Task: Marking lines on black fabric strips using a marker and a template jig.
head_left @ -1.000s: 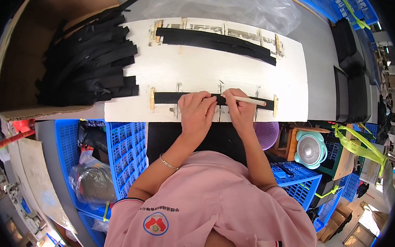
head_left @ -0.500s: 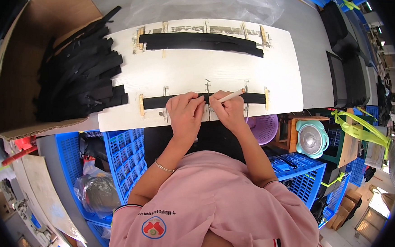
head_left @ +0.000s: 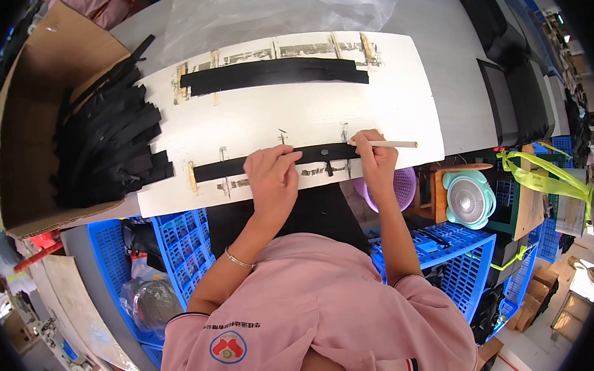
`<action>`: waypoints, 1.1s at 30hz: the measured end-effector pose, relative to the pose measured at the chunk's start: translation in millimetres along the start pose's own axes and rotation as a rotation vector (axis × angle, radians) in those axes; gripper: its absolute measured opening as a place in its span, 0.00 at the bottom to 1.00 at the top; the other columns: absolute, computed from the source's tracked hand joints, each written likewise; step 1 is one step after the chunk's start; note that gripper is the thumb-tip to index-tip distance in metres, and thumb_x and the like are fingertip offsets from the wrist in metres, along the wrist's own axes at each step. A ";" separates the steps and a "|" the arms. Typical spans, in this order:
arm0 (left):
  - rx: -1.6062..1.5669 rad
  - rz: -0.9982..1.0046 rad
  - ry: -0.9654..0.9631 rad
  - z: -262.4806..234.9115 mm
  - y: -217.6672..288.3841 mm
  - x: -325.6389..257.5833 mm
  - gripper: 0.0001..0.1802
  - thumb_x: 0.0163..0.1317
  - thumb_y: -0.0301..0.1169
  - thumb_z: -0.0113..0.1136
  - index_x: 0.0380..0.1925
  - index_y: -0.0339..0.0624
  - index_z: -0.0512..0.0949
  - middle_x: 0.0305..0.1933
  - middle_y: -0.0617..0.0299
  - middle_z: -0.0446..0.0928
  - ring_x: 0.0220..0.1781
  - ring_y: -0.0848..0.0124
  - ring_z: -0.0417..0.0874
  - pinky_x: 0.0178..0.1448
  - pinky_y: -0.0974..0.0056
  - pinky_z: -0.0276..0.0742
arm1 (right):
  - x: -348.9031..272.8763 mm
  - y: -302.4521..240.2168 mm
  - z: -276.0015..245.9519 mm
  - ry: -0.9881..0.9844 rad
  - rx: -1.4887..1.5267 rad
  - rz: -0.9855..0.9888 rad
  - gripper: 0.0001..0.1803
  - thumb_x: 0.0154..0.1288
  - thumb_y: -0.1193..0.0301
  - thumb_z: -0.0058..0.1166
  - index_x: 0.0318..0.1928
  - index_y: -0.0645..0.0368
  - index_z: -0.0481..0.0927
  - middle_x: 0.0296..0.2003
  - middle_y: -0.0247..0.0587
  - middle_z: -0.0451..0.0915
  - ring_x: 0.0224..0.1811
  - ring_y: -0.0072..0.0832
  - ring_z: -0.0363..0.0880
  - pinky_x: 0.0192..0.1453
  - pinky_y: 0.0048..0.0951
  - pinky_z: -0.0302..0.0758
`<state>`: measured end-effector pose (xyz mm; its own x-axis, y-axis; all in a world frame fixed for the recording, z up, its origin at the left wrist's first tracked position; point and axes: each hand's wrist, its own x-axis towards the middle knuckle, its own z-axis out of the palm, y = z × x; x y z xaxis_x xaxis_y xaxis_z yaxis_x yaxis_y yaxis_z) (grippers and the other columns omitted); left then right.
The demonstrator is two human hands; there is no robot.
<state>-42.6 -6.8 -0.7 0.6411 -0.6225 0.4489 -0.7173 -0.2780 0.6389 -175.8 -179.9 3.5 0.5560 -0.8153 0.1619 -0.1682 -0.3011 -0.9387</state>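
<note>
Along the near edge of a white board [head_left: 247, 114] lies a black fabric strip [head_left: 223, 171], between tan tape pieces. My left hand [head_left: 270, 177] rests on it left of the middle, fingers loosely bent and pressing down. A pale pencil [head_left: 398, 144] is gripped in my right hand [head_left: 374, 162], which touches the strip near its right end, the pencil pointing off to the right. Between my hands, a small dark round spot [head_left: 324, 152] shows on the strip, and a short black tab [head_left: 330, 168] hangs below it. Further back lie more black strips [head_left: 276, 77], overlapping.
A cardboard box [head_left: 24, 135] at the left spills a heap of black strips [head_left: 106, 143] towards the board. Clear plastic sheeting [head_left: 274, 10] covers the table's far side. Blue crates [head_left: 184, 246], a purple basket [head_left: 403, 188] and a small teal fan [head_left: 469, 199] stand below the near edge.
My right hand has moved right along the strip, away from my left, and the pencil has tipped flatter. The round spot and tab now show. The whole view has shifted a little.
</note>
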 end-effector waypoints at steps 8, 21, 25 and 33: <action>-0.170 0.100 -0.096 48.9 32.5 20.5 0.06 0.56 0.25 0.70 0.34 0.42 0.85 0.41 0.65 0.80 0.48 0.63 0.78 0.60 0.54 0.66 | 0.7 8.8 -0.4 -0.045 -0.041 -0.041 0.09 0.73 0.73 0.56 0.37 0.67 0.83 0.29 0.42 0.83 0.29 0.25 0.80 0.34 0.28 0.74; -0.109 0.127 -0.060 53.7 33.7 15.4 0.07 0.53 0.25 0.74 0.33 0.46 0.87 0.39 0.68 0.82 0.45 0.67 0.79 0.59 0.58 0.67 | -2.3 3.2 -5.6 -0.053 -0.066 -0.065 0.11 0.70 0.70 0.55 0.33 0.65 0.81 0.27 0.48 0.81 0.26 0.40 0.80 0.31 0.36 0.73; -0.119 0.120 -0.051 55.2 32.7 17.5 0.07 0.53 0.25 0.74 0.32 0.45 0.87 0.39 0.68 0.82 0.45 0.67 0.79 0.59 0.59 0.67 | 2.6 9.7 -8.6 -0.109 -0.123 -0.149 0.11 0.69 0.70 0.56 0.30 0.64 0.80 0.23 0.47 0.79 0.24 0.39 0.79 0.30 0.36 0.72; -0.124 0.134 -0.057 46.0 30.3 19.6 0.08 0.55 0.25 0.71 0.35 0.42 0.84 0.41 0.63 0.79 0.47 0.62 0.78 0.59 0.54 0.67 | 6.3 6.1 -4.2 -0.196 -0.239 -0.211 0.13 0.68 0.69 0.54 0.26 0.63 0.78 0.22 0.47 0.77 0.23 0.39 0.78 0.29 0.37 0.70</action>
<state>-64.3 -61.1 -1.2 0.5229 -0.6892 0.5017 -0.7541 -0.0996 0.6491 -176.7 -188.9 0.0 0.7397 -0.6202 0.2611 -0.2056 -0.5778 -0.7898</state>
